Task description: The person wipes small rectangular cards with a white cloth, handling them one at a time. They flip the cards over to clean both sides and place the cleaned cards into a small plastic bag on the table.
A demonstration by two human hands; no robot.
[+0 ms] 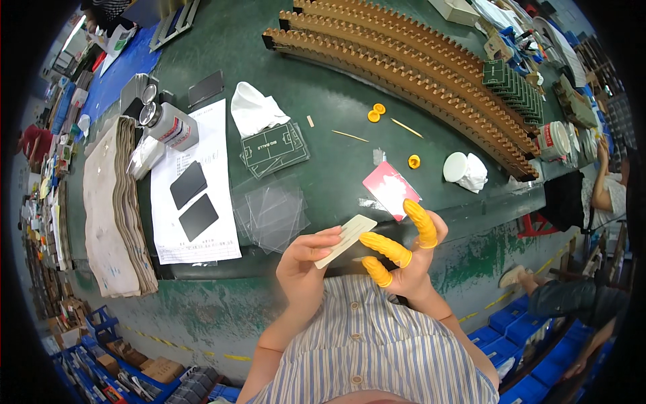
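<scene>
My left hand grips a flat cream-coloured rectangular plate by its near end, thumb on top, tilted just past the table's near edge. Three fingers of my right hand wear yellow finger cots. The index fingertip comes up to the plate's right side. Between thumb and index, the pale tip of a thin pointed stick pokes out; the rest is hidden. Just beyond my hands lies a pink-and-white card. Clear plastic sleeves are spread to the left, in front of stacked dark green printed plates.
Long wooden slotted racks cross the far right, some holding green plates. Loose yellow finger cots and wooden toothpicks lie mid-table. At left are a bottle, black plates on paper and a cloth stack.
</scene>
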